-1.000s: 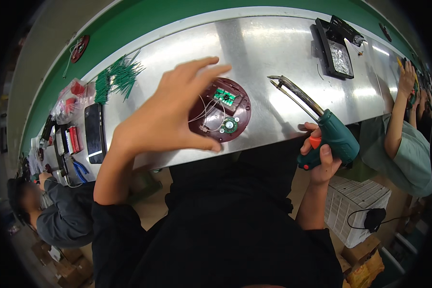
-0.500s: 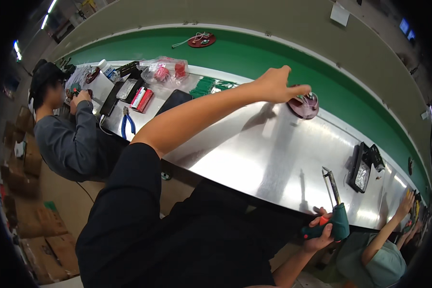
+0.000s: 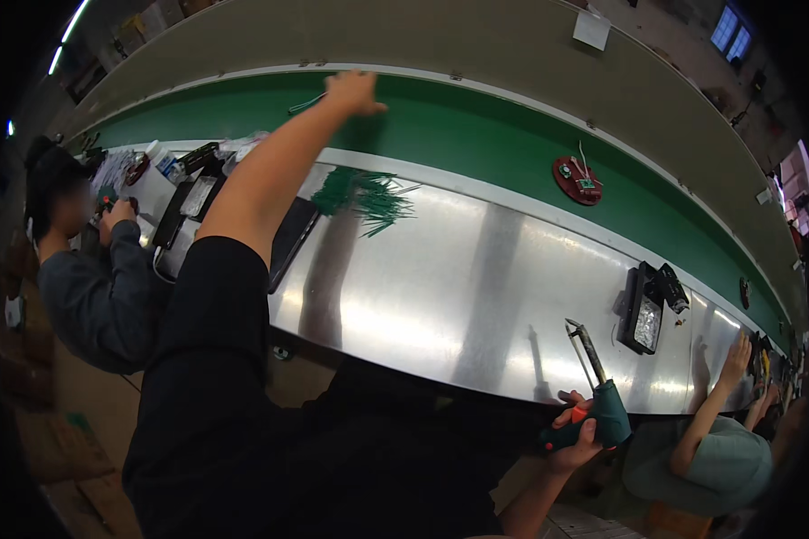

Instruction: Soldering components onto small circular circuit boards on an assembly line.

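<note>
My left hand (image 3: 355,92) reaches far over the bench to the green strip along its back, thumb held apart from the other fingers and open. Pale wires (image 3: 306,103) poke out beside its wrist; whatever they join is hidden behind my hand and forearm. Low at the right, my right hand (image 3: 573,437) grips a dark green soldering gun (image 3: 609,415) with an orange trigger, its tip pointing up over the bench edge. On the green strip, right of centre, lies a dark red disc (image 3: 578,182) with small green boards and white wires.
Loose green wires (image 3: 377,199) lie on the metal bench (image 3: 440,269), beside a dark flat case (image 3: 292,238). A black tray (image 3: 643,310) stands at right. One person (image 3: 99,269) works at left, another (image 3: 706,458) at right.
My left hand has left the red disc at right and swung left along the green strip. My head view has shifted. My right hand keeps its grip on the soldering gun.
</note>
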### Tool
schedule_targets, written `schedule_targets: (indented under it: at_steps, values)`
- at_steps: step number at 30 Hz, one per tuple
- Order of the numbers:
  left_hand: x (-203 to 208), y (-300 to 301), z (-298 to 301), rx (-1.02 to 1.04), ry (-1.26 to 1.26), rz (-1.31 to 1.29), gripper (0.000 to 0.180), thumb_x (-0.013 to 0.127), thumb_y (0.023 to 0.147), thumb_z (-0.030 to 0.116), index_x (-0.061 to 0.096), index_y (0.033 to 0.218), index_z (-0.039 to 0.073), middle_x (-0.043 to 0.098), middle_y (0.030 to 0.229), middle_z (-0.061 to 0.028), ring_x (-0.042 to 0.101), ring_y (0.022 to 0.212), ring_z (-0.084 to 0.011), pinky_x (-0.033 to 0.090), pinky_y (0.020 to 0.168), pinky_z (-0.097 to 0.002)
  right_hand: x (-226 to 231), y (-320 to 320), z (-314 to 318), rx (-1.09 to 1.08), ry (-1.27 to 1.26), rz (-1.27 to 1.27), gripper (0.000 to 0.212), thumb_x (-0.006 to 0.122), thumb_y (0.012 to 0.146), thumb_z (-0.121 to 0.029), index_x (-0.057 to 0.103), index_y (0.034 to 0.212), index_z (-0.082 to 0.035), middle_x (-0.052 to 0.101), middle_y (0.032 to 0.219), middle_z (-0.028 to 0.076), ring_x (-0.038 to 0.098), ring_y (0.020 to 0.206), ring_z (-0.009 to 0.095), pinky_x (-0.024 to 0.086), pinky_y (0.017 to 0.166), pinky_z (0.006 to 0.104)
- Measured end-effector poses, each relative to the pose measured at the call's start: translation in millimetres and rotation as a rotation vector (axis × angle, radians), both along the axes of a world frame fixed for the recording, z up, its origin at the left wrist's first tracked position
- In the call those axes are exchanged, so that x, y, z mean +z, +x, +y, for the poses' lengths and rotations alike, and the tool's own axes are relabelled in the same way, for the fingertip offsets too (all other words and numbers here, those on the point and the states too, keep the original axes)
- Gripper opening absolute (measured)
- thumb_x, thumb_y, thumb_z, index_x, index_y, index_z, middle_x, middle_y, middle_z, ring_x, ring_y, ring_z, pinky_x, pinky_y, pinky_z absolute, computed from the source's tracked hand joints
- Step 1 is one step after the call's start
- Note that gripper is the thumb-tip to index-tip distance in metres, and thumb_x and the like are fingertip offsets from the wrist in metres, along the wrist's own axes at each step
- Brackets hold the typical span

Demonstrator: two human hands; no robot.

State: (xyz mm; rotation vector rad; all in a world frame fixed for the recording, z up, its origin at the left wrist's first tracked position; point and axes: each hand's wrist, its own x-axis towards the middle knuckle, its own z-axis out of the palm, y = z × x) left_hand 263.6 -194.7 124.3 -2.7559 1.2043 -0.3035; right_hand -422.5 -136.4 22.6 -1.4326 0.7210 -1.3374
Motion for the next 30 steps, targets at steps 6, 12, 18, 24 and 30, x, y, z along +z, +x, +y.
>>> schedule_targets:
  at_steps: [6, 12, 18, 24, 30]
  values:
    - [-38.8, 83.6, 27.5, 0.338, -0.071, 0.322, 0.132, 0.069, 0.065, 0.094, 0.04, 0.153, 0.0, 0.043, 0.156, -0.0287, 0.044, 0.145, -0.0444, 0.04, 0.116, -0.0549, 8.2, 12.9, 3.0, -0.064, 0.054, 0.021, 0.043, 0.056, 0.099, -0.032, 0.057, 0.113, 0.008, 0.065, 0.084, 0.023, 0.059, 0.059, 0.02, 0.054, 0.066, 0.0344]
    - [-37.4, 60.9, 1.0, 0.255, -0.114, 0.253, 0.126, 0.072, 0.064, 0.091, 0.046, 0.147, 0.0, 0.056, 0.145, -0.0272, 0.052, 0.139, -0.0439, 0.043, 0.113, -0.054, 15.6, 9.9, 4.0, -0.043, 0.049, 0.014, 0.043, 0.058, 0.098, -0.031, 0.058, 0.114, 0.009, 0.065, 0.084, 0.02, 0.062, 0.06, 0.02, 0.057, 0.089, 0.0468]
    - [4.4, 19.3, -10.3, -0.15, -0.071, 0.181, 0.104, 0.077, 0.066, 0.083, 0.063, 0.129, 0.001, 0.071, 0.123, -0.0229, 0.07, 0.113, -0.0368, 0.056, 0.093, -0.0449, 19.2, 15.7, 3.5, -0.009, 0.091, -0.017, 0.041, 0.057, 0.098, -0.031, 0.058, 0.112, 0.008, 0.06, 0.08, 0.014, 0.061, 0.06, 0.02, 0.056, 0.092, 0.0484]
    - [72.6, -192.1, 33.1, -0.82, -0.127, 0.505, 0.074, 0.082, 0.077, 0.064, 0.067, 0.107, -0.002, 0.073, 0.097, -0.0205, 0.071, 0.087, -0.0346, 0.056, 0.078, -0.0415, 23.1, 12.1, 8.5, -0.036, 0.06, -0.069, 0.038, 0.05, 0.102, -0.028, 0.057, 0.109, 0.008, 0.061, 0.079, 0.016, 0.062, 0.066, 0.021, 0.056, 0.086, 0.043]
    - [45.7, -317.9, 146.1, -1.043, 0.28, 0.589, 0.081, 0.084, 0.071, 0.056, 0.058, 0.12, -0.003, 0.06, 0.117, -0.0232, 0.059, 0.112, -0.0378, 0.058, 0.084, -0.0451, 21.3, 15.0, 8.9, 0.037, 0.148, -0.121, 0.04, 0.054, 0.099, -0.026, 0.056, 0.118, 0.009, 0.063, 0.097, 0.019, 0.063, 0.065, 0.021, 0.057, 0.079, 0.0393]
